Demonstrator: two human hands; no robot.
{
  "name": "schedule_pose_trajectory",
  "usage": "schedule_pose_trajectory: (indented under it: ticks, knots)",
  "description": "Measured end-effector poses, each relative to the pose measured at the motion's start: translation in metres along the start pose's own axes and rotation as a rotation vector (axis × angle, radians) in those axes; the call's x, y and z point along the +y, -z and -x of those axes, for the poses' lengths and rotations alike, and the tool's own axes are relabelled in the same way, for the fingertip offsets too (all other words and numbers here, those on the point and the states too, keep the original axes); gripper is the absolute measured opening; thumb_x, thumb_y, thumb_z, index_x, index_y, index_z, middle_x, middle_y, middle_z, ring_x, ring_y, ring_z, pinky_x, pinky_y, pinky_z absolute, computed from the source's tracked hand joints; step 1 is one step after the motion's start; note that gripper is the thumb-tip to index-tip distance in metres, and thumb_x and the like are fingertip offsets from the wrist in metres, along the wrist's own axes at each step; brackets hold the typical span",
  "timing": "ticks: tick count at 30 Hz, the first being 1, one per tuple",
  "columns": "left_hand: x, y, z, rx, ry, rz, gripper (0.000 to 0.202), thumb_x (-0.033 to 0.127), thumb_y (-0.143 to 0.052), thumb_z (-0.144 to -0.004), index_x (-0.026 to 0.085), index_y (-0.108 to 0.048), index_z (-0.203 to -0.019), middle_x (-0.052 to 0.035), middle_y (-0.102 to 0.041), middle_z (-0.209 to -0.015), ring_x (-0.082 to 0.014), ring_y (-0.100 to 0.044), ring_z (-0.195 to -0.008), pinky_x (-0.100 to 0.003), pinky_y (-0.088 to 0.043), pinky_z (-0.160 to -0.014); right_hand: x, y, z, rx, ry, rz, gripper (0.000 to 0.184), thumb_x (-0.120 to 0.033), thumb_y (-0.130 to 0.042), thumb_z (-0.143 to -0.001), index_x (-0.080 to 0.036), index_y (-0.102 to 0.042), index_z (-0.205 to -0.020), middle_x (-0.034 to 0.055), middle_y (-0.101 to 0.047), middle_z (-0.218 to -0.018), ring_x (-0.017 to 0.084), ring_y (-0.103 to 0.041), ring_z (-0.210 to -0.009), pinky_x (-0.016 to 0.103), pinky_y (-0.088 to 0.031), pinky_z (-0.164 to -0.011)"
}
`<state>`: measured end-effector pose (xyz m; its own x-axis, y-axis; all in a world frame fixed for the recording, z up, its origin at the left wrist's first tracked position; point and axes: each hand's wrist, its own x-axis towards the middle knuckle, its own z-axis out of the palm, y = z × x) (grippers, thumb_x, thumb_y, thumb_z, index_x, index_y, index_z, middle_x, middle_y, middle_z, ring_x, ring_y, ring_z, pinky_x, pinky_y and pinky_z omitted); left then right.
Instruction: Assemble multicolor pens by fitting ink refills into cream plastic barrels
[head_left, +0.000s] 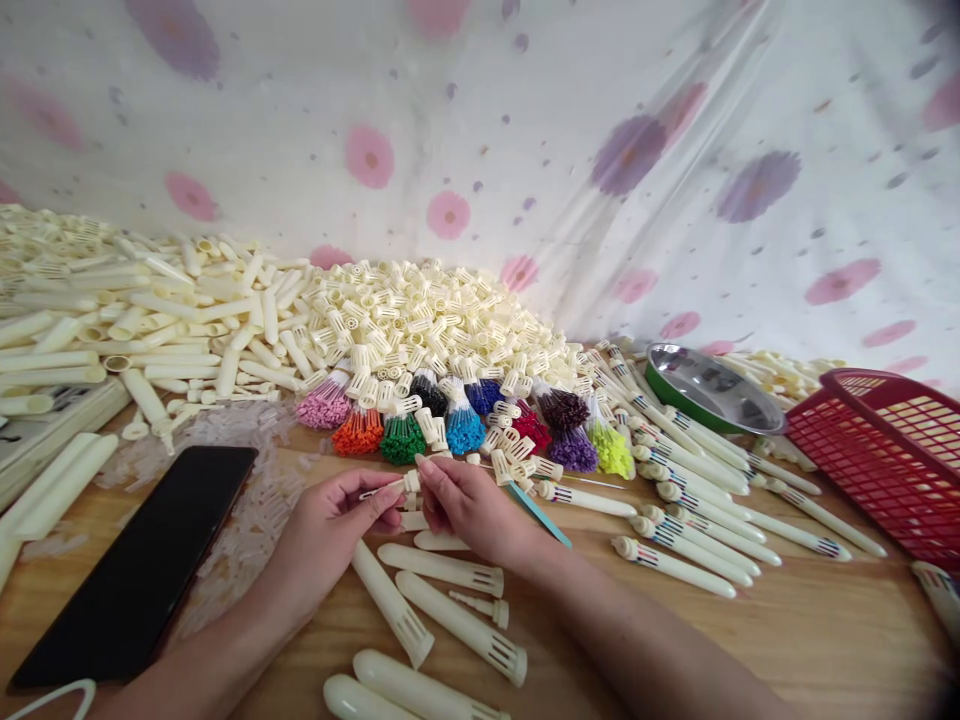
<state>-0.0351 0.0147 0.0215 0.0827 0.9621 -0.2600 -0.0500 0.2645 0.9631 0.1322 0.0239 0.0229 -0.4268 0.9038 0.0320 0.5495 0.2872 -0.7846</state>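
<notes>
My left hand (330, 525) pinches a small cream slotted pen part (409, 482) with a thin refill sticking out of it. My right hand (469, 505) meets it from the right, fingers closed on the same part. Both hover over the wooden table (787, 640). Just beyond them lie bundles of coloured refills (465, 425), in pink, orange, green, blue, red, purple and yellow. Several cream pen barrels (442, 568) lie under and in front of my hands. A teal stick (538, 513) lies by my right wrist.
A heap of cream slotted caps (420, 315) and a pile of long barrels (112, 320) fill the back. Finished multicolour pens (697, 500) lie at the right, near a steel bowl (712, 390) and a red basket (885, 450). A black phone (142, 560) lies left.
</notes>
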Motion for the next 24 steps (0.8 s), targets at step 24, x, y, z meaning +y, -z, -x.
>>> schedule_pose_trajectory:
  ticks: [24]
  knots:
    - [-0.007, 0.005, 0.001, -0.062, -0.293, -0.409, 0.027, 0.044, -0.055, -0.076, 0.018, -0.057, -0.068, 0.0043, -0.049, -0.059, -0.0097, -0.043, -0.056, -0.019, -0.034, -0.050, 0.000, -0.018, 0.006, 0.169, 0.078, -0.012, 0.029, -0.032, -0.025, -0.095, -0.021, -0.033, -0.069, -0.0045, -0.038, -0.060, 0.010, -0.036, -0.054, 0.020, -0.030, -0.051]
